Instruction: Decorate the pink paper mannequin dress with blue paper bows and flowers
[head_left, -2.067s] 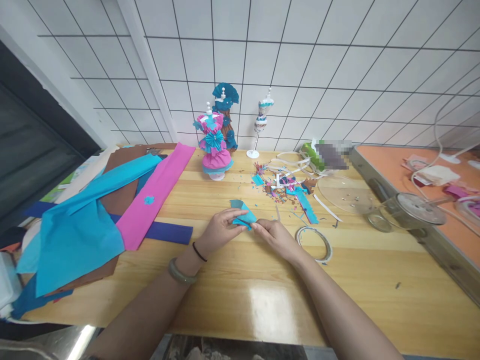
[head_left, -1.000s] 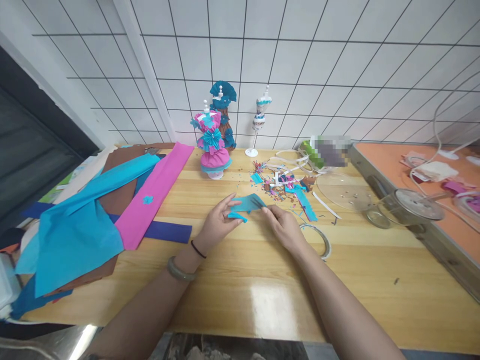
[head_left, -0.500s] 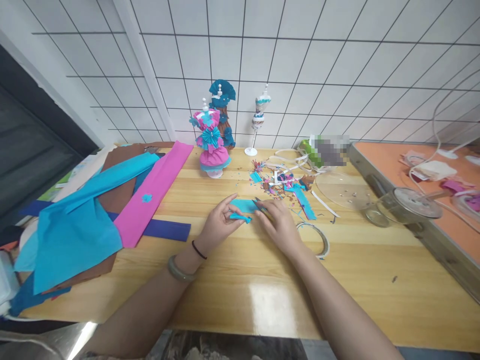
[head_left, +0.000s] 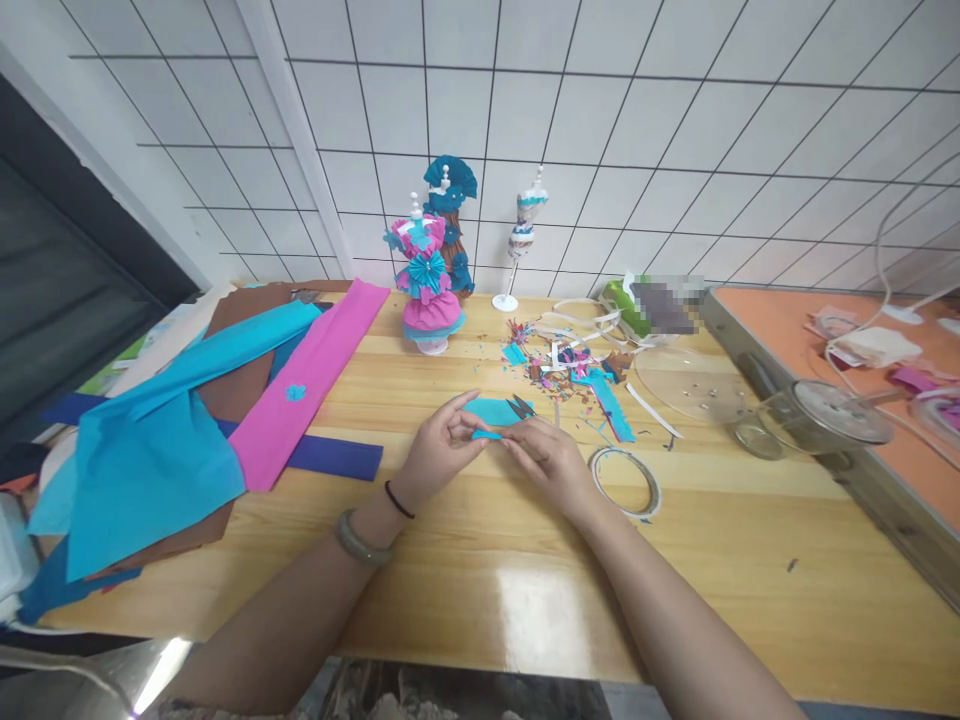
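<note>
Both hands meet over the middle of the wooden table (head_left: 525, 590). My left hand (head_left: 439, 452) pinches a small blue crepe paper piece (head_left: 491, 411) at its near edge, fingers curled. My right hand (head_left: 544, 455) pinches the same paper from the right, thumb and forefinger pressed together. A small pair of scissors (head_left: 520, 405) lies on the table just behind the paper, touching its far end. A tape ring (head_left: 625, 481) lies right of my right hand.
Large crepe sheets lie at the left: blue (head_left: 150, 450), pink (head_left: 307, 385), brown and dark purple. Three small dress-form dolls (head_left: 429, 290) stand by the tiled wall. Paper scraps (head_left: 570, 365) litter the back. A glass jar (head_left: 814, 420) and clear disc (head_left: 682, 385) sit at the right.
The blue paper was lifted and unfolded between both hands, then brought back down; now both hands pinch its near edge close together. The scissors have appeared on the table behind it.
</note>
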